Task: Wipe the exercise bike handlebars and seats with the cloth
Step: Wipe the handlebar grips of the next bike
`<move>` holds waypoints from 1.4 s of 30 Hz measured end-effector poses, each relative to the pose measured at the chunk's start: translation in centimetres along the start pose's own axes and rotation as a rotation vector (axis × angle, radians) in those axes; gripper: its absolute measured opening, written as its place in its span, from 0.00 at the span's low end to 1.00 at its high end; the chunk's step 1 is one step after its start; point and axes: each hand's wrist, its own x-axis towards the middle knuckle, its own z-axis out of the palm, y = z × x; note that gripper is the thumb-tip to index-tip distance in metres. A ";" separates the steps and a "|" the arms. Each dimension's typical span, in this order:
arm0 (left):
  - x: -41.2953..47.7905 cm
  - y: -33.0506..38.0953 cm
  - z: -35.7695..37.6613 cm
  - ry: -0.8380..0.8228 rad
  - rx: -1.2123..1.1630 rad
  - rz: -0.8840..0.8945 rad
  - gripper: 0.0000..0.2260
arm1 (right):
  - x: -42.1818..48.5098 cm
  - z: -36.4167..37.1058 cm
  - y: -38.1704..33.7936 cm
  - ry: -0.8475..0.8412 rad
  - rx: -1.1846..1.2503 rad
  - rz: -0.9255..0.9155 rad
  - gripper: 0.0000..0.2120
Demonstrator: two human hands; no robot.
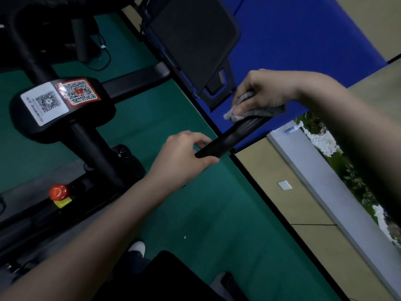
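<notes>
A green floor mat (195,209) covers most of the ground, and the black frame of an exercise bike (65,213) stands on it at the left, with a thin cable (104,59) trailing over the mat further back. A blue mat (293,40) lies edge to edge with the green one beyond a dark seam. A white shoe (137,247) is planted on the green mat near the bottom.
</notes>
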 end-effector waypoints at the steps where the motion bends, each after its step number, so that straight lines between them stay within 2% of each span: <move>1: 0.0 0.0 0.0 0.001 0.000 -0.002 0.12 | -0.1 -0.3 0.5 0.022 0.016 0.010 0.04; 5: -0.1 0.1 -0.1 0.000 0.014 0.000 0.13 | -0.2 -0.6 2.0 0.016 0.243 0.022 0.07; 8: -0.2 0.3 -0.2 -0.001 0.020 -0.005 0.13 | -0.7 0.4 3.3 0.033 0.595 0.026 0.13; 10: -0.2 0.3 -0.1 0.000 0.010 -0.012 0.13 | -1.1 2.0 4.2 0.155 0.880 0.014 0.10; 11: -0.1 0.3 -0.1 0.000 0.009 -0.014 0.13 | -1.3 3.1 4.5 0.246 1.020 -0.004 0.08; 15: 0.0 0.3 0.1 0.009 0.018 -0.025 0.13 | -1.3 7.3 3.9 0.633 1.607 -0.095 0.08; 17: 0.0 0.3 0.1 0.012 0.013 -0.028 0.12 | -0.9 8.5 2.9 0.861 1.798 -0.093 0.07; 19: -0.1 0.3 0.1 0.010 0.004 -0.029 0.11 | -0.4 9.6 1.6 1.159 1.949 -0.073 0.06; 21: -0.1 0.4 0.1 0.003 -0.008 -0.033 0.11 | 0.0 10.7 -0.1 1.481 2.006 -0.030 0.05; 23: -0.1 0.4 0.1 0.002 -0.021 -0.040 0.11 | 0.2 11.6 -1.8 1.761 1.908 0.096 0.06; 25: -0.2 0.4 0.1 0.000 -0.033 -0.045 0.11 | 0.3 12.1 -2.8 1.917 1.838 0.242 0.06; 27: -0.2 0.4 0.1 -0.004 -0.027 -0.044 0.11 | 0.5 12.3 -2.7 1.944 1.930 0.347 0.09; 29: -0.3 0.5 0.1 -0.007 -0.017 -0.040 0.11 | 0.6 12.7 -2.0 1.822 2.043 0.354 0.10; 32: -0.2 0.4 0.1 -0.009 -0.003 -0.031 0.11 | 0.8 13.5 -1.2 1.544 2.135 0.292 0.11; 34: -0.2 0.3 0.1 -0.008 0.011 -0.024 0.11 | 0.8 14.0 -1.1 1.442 2.165 0.190 0.10; 37: -0.1 0.4 0.2 0.003 0.037 -0.011 0.13 | 0.9 15.1 -1.6 1.347 2.189 0.122 0.08; 42: -0.2 0.5 0.1 0.002 0.067 0.002 0.13 | 1.2 16.5 -2.7 1.269 2.239 0.077 0.10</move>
